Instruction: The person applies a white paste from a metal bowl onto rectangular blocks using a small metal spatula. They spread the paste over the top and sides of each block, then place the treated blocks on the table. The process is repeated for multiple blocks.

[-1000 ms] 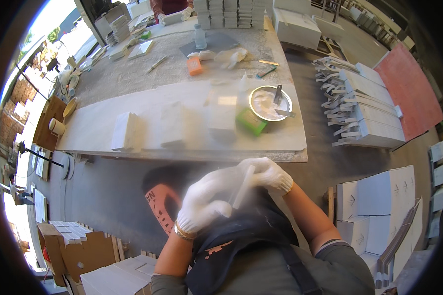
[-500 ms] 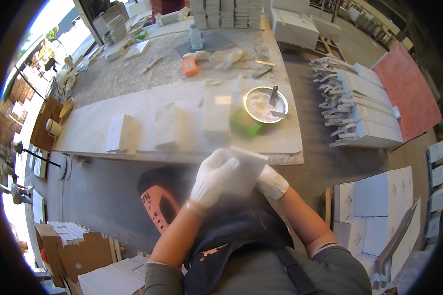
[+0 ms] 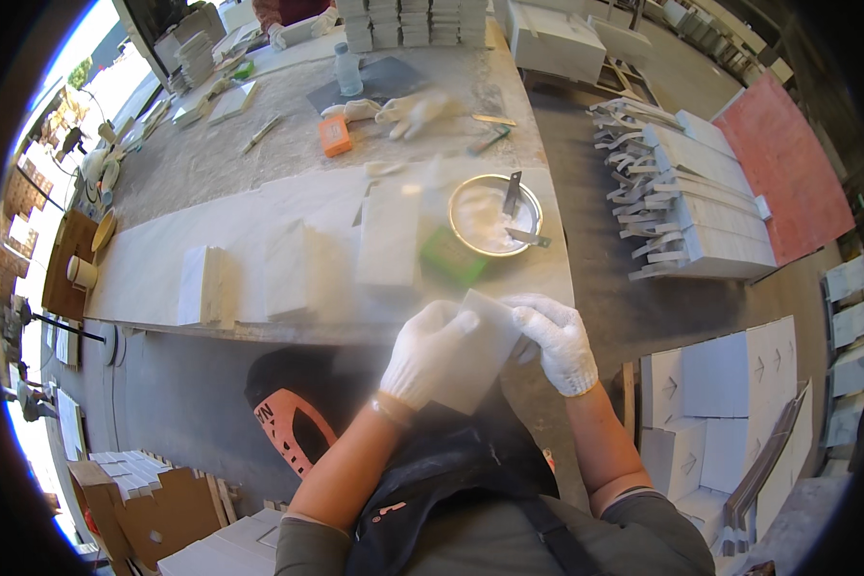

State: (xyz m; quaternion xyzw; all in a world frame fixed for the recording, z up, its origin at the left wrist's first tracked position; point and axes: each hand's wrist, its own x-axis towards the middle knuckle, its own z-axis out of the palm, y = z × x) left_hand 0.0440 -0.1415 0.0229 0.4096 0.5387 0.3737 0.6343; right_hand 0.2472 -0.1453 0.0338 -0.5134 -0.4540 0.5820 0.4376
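Observation:
Both of my hands wear white knit gloves. A pale, flat rectangular tile (image 3: 488, 348) is tilted in front of my apron, just off the table's near edge. My left hand (image 3: 420, 353) grips its left side, thumb across the face. My right hand (image 3: 557, 344) has its fingers bent over the tile's upper right edge; its fingertips are partly hidden. Beyond them stand a round metal bowl (image 3: 478, 213) of white paste with two scrapers (image 3: 513, 194) in it, and a green block (image 3: 451, 257). Three stacks of white tiles (image 3: 389, 240) line the table's near side.
Farther back on the dusty worktable (image 3: 211, 168) lie an orange box (image 3: 335, 136), loose gloves (image 3: 420, 113) and a clear bottle (image 3: 348, 73). Another person's gloved hands (image 3: 278, 36) are at the far edge. White cartons (image 3: 706, 394) stand at my right, a brown carton (image 3: 163, 509) at lower left.
My right hand has moved from behind the tile's lower right side up to its upper right edge. The tile has turned and shifted slightly right. The view has shifted a little.

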